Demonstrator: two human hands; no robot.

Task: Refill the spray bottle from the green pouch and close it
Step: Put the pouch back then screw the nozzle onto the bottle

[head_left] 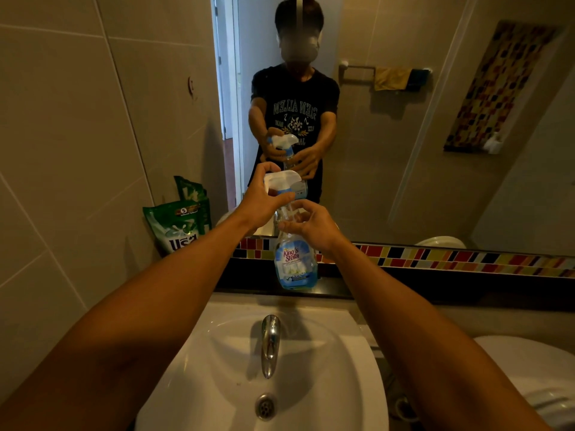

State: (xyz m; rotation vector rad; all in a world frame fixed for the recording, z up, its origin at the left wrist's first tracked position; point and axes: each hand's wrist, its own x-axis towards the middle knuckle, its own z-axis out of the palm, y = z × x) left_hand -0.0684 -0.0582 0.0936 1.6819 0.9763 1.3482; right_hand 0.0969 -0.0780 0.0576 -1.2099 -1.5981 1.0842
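Both hands on the spray bottle above the sink

Here the left hand [259, 197] closes around the white trigger head [284, 181], while the right hand [311, 227] clasps the spray bottle [295, 262] by its neck above the ledge's back edge. Green pouch [177, 227] leans in the ledge's left corner; tap [270, 343] and sink [342, 384] lie nearer.

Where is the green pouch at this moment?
The green pouch stands at the left of the head view, leaning in the corner of tiled wall and mirror, left of the spray bottle and behind the sink.
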